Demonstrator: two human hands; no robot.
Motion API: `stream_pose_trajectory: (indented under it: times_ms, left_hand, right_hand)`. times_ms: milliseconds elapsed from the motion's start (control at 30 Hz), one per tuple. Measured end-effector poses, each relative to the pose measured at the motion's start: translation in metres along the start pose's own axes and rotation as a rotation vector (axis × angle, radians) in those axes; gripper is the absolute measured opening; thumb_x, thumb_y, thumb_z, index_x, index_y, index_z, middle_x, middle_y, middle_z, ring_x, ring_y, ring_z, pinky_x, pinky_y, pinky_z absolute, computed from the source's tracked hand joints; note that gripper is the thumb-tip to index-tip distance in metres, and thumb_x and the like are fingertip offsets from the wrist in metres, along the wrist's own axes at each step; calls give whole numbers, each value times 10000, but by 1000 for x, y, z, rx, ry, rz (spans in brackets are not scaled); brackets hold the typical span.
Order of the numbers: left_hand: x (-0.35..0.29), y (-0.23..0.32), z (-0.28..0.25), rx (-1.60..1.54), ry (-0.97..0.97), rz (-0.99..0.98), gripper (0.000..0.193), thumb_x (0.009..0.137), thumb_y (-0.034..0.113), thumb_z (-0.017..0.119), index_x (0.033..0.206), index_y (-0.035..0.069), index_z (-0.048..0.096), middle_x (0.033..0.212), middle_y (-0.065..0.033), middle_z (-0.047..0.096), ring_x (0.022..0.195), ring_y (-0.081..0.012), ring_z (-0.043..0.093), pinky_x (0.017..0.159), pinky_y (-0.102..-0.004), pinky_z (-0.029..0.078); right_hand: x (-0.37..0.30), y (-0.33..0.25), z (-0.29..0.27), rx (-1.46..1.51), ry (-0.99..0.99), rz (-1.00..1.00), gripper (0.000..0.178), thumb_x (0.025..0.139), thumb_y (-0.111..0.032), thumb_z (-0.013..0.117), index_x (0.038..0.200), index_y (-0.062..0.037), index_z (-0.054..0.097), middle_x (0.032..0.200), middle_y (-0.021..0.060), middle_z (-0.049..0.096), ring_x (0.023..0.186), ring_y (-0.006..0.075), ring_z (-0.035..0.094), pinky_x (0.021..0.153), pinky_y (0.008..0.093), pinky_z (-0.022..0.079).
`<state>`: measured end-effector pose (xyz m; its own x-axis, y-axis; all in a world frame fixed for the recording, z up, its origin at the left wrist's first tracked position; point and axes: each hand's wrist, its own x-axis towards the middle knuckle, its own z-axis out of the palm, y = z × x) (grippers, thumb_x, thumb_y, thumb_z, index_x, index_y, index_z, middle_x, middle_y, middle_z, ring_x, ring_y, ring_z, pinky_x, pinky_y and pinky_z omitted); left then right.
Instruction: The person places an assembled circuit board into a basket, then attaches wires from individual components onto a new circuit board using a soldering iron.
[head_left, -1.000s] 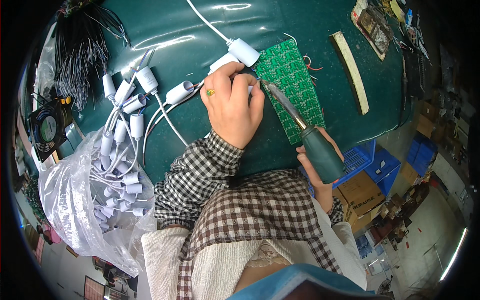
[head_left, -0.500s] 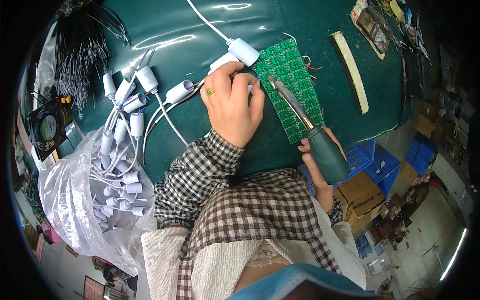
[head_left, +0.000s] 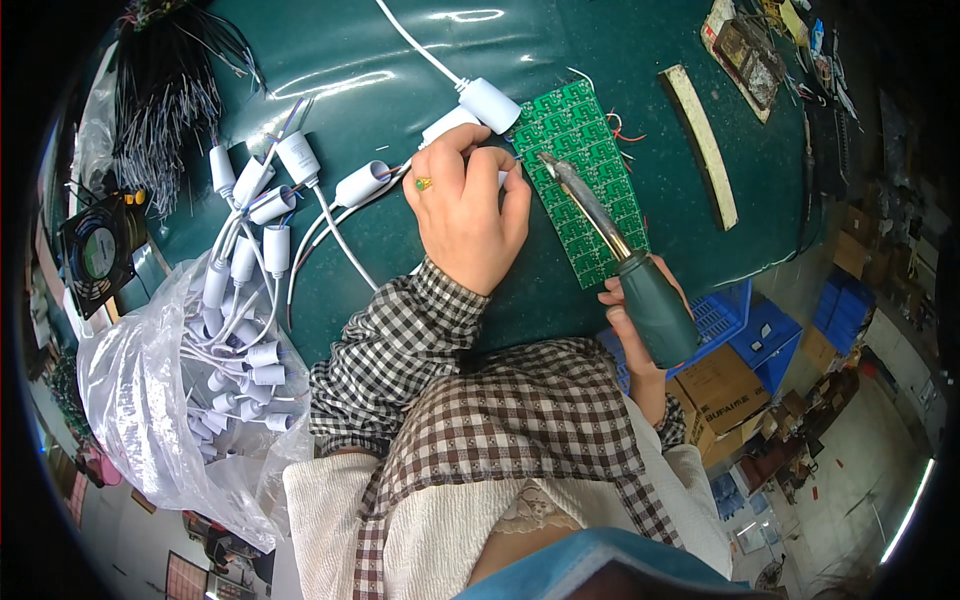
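My right hand (head_left: 640, 340) is wrapped round the dark green handle of a soldering iron (head_left: 655, 315). The iron's tip rests on or just over the upper left part of a green circuit board panel (head_left: 590, 200), which lies on the table. Left of the panel, my left hand (head_left: 465, 205) is closed, its fingertips pinching a white cabled connector (head_left: 503, 178) against the panel's edge; most of it is hidden by the fingers. Just beyond the fingers lie more white cylindrical connectors (head_left: 488, 105), one with its cable running off the far edge.
On the left, several white connectors (head_left: 295, 157) with cables spill from a clear plastic bag (head_left: 140, 390). A bundle of dark wires (head_left: 165, 110) and a small fan (head_left: 97, 252) stand farther left. A pale strip (head_left: 700, 145) and a soldering-iron cleaning tray (head_left: 745, 60) lie on the right.
Hardly anything differs. Both hands and the soldering iron hold nearly the same place; the connectors on the left appear shifted very slightly.
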<state>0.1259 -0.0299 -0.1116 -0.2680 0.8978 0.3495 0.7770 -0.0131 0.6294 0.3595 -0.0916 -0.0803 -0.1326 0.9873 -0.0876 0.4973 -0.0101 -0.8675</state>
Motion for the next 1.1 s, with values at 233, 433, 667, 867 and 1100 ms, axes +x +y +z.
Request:
stream_pose_trajectory:
  times_ms: [233, 433, 667, 867, 1100]
  left_hand:
    - [0, 0, 0, 5, 20, 3, 155, 778, 84, 762, 905, 83, 673, 1171, -105, 592, 1066, -310, 546, 919, -445, 400]
    - [-1, 1, 2, -6, 28, 7, 171, 780, 86, 762, 920, 89, 664, 1175, -101, 583, 1081, -316, 547, 923, -454, 402]
    - [-1, 1, 3, 7, 13, -2, 170, 786, 103, 755, 927, 94, 661, 1176, -95, 579, 1095, -318, 543, 938, -459, 397]
    - [-1, 2, -4, 13, -24, -3, 212, 793, 111, 764, 975, 84, 659, 1194, -113, 578, 1103, -340, 544, 940, -457, 408]
    - [7, -26, -98, 202, -107, 40, 512, 785, 219, 830, 1247, 97, 644, 1249, -102, 629, 1109, -319, 598, 910, -429, 439]
  right_hand:
    - [7, -7, 0, 213, -26, 3, 632, 789, -34, 809, 1346, 110, 547, 1126, 194, 704, 906, 204, 740, 779, 312, 609]
    - [6, 0, 3, 315, 13, -33, 626, 819, -9, 789, 1370, 116, 520, 1099, 213, 693, 911, 232, 726, 791, 348, 630]
    - [5, 1, 1, 287, 15, -40, 622, 841, -17, 780, 1383, 116, 504, 1074, 214, 694, 908, 234, 718, 788, 357, 629]
    - [6, -6, 3, 328, 32, -41, 627, 846, -25, 781, 1388, 113, 498, 1115, 223, 683, 933, 245, 719, 797, 372, 634]
    - [7, -3, 2, 441, 62, -8, 630, 839, 29, 748, 1401, 114, 479, 1124, 220, 682, 947, 253, 714, 796, 373, 634]
